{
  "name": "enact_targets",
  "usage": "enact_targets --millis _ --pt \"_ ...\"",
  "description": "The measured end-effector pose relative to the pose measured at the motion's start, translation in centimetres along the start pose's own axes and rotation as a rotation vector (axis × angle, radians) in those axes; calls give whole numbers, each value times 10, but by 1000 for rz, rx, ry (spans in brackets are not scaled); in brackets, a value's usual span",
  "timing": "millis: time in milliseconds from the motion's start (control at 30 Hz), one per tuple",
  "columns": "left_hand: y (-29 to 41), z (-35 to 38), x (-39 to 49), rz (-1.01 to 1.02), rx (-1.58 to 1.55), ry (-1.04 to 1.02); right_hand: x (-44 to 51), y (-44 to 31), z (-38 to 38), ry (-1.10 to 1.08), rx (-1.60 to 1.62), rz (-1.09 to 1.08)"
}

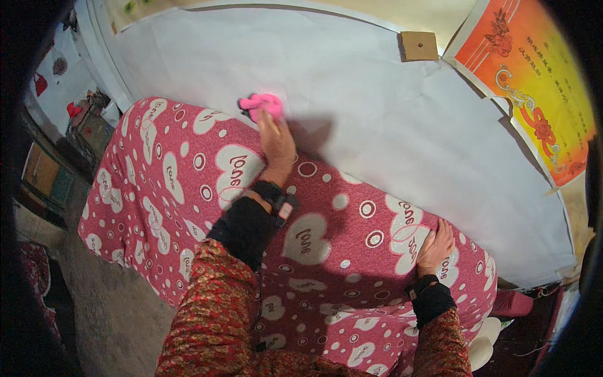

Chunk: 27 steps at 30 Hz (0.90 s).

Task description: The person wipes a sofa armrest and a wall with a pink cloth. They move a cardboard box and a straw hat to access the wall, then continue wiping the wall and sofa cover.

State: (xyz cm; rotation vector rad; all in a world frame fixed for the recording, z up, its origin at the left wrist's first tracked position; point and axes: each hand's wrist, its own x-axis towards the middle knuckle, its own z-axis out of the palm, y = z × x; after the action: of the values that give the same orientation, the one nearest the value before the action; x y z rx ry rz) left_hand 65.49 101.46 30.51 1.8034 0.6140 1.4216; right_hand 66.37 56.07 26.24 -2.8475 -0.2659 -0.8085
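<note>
My left hand (277, 143) reaches up and holds a bunched bright pink cloth (266, 106) at the white wall sheet (348, 89), just above the edge of a cover. Something dark shows at the cloth's left side. The pinkish-red fabric cover (351, 226), printed with white hearts and circles, is draped over a large piece of furniture whose kind I cannot tell. On the cover's upper edge at the right lies my right hand (435, 247), palm down, with nothing seen in it. Both wrists wear black bands over dark cuffs.
A colourful poster with writing (541, 94) hangs at the upper right, near a small cardboard square (419, 45) on the wall. Bare floor (118, 320) runs along the left. Cluttered items (92, 118) stand at the far left. Pale round objects (485, 339) are at the lower right.
</note>
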Motion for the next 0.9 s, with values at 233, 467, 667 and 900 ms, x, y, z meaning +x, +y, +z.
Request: enact_targets --millis 233,467,667,900 --pt "37 -42 -67 307 0 -568 1 1 1 8 9 -11" --pt "11 -97 -71 481 254 -481 1 3 1 16 18 -60" --pt "-3 -83 -82 523 400 -427 2 5 3 29 36 -64" --pt "-9 -74 -84 574 492 -350 2 9 5 62 70 -79"
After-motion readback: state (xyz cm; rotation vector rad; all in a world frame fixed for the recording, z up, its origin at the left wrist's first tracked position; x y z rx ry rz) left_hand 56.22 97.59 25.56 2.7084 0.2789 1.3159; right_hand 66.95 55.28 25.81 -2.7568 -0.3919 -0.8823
